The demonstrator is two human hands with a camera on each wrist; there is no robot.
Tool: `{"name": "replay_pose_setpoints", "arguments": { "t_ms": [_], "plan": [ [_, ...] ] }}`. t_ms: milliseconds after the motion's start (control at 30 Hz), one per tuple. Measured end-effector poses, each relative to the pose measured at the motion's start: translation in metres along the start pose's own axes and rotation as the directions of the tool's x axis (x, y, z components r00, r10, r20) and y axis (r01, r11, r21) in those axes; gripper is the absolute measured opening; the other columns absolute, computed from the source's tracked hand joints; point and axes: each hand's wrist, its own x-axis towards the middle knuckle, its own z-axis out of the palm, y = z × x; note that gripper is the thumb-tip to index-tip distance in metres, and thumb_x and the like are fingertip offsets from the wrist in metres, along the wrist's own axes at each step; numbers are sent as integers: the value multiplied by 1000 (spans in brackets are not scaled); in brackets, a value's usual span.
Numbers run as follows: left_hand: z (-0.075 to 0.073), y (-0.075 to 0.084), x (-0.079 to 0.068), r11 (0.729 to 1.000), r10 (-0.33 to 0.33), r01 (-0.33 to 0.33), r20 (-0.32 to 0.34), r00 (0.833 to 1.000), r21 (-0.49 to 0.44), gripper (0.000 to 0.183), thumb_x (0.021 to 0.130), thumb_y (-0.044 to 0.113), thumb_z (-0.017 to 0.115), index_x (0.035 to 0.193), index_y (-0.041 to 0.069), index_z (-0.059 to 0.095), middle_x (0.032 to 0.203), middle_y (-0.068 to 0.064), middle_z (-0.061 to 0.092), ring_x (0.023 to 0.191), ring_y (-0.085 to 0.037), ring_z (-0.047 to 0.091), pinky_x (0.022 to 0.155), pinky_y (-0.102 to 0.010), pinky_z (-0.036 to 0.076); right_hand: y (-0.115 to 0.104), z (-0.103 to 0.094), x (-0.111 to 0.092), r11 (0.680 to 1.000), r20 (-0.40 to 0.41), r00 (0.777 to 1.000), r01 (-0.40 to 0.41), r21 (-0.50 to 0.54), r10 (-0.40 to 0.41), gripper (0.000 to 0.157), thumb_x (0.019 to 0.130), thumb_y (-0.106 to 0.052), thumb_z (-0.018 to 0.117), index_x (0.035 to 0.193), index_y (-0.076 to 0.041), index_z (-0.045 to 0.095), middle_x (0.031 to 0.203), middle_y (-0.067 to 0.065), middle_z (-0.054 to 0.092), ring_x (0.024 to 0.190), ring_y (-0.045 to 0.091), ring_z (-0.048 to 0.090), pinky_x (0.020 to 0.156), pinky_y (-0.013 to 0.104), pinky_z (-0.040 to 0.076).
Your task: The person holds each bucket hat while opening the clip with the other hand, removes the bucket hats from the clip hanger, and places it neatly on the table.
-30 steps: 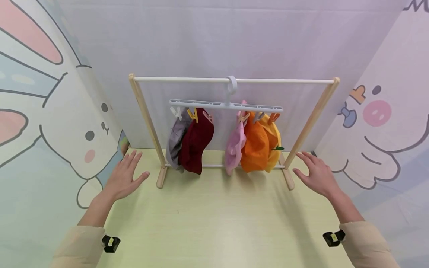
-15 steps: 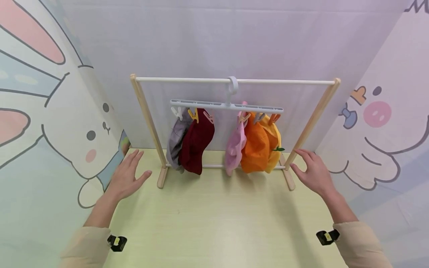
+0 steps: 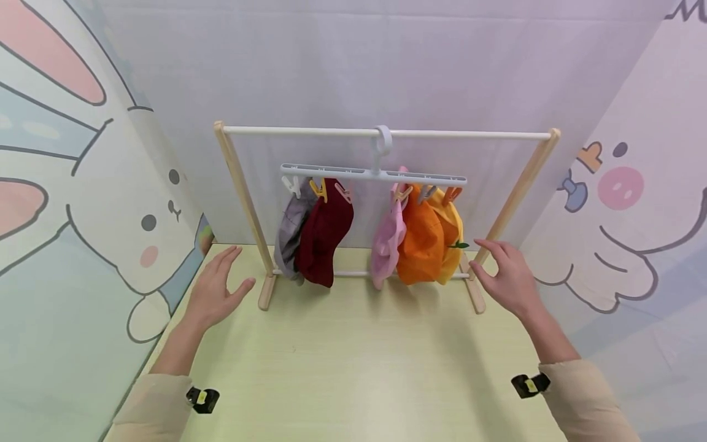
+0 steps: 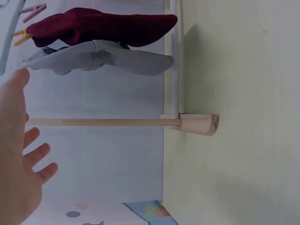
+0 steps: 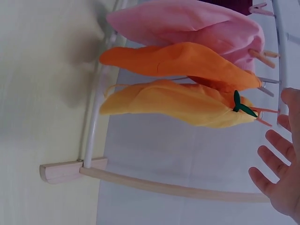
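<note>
My left hand (image 3: 212, 294) is held in the air by the rack's left post, fingers extended and thumb apart, touching nothing. Beside the right post, my right hand (image 3: 509, 282) hovers with its fingers loosely bent and holds nothing. Between them a pale clip hanger (image 3: 331, 174) hangs from the rack's top bar. Clipped to it on the left are a grey hat (image 3: 288, 236) and a dark red hat (image 3: 327, 236). On its right side hang a pink hat (image 3: 388, 242), an orange hat (image 3: 420, 245) and a yellow hat (image 5: 154, 99) with a green leaf (image 5: 240, 107).
The rack has a white top bar (image 3: 469, 134), a wooden left post (image 3: 243, 190) and a wooden right post (image 3: 521, 187). It stands on a pale wooden table (image 3: 342, 356). Cloth walls with cartoon animals enclose both sides, close to the arms.
Both hands have moved inward toward the rack, the left one to the right and the right one to the left. The hanger and hats stay where they were.
</note>
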Motion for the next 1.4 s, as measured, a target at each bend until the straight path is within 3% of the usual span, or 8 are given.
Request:
{"name": "replay_pose_setpoints", "arguments": {
  "t_ms": [233,567,967,1233,1400],
  "plan": [
    [5,11,6,998,0,-4,-69,998,-61,64,79,25,68,134,4,42,134,-18,43,121,-40,39,93,-54,34,-11,8,11,999,0,1000,-3,34,3,44,78,-14,70,119,-5,57,109,18,57,100,36,51,80,52,41],
    [11,24,8,992,-36,23,-105,994,-122,61,78,21,70,131,3,45,128,-19,47,117,-38,43,89,-54,36,-23,18,18,995,-21,1000,14,102,-11,40,78,-10,69,116,-3,59,108,17,58,100,34,52,81,50,41],
    [23,25,14,978,-77,53,-116,990,-201,59,78,16,70,130,1,46,124,-17,51,109,-33,48,84,-49,40,-38,31,33,990,-37,998,49,129,-45,38,77,-12,71,113,-4,60,105,16,59,96,31,53,80,46,43],
    [31,29,16,959,-112,75,-122,986,-275,57,78,12,70,129,1,46,124,-18,51,109,-33,49,84,-46,42,-53,39,40,987,-33,999,32,157,-27,35,80,-13,70,112,-4,61,104,15,60,88,29,52,73,40,43],
    [35,31,19,940,-152,112,-103,983,-321,56,79,13,70,129,2,47,125,-17,50,110,-33,50,85,-48,43,-61,41,46,984,-48,998,49,171,-41,33,80,-12,69,111,-2,62,104,15,62,90,29,54,74,42,47]
  ]
}}
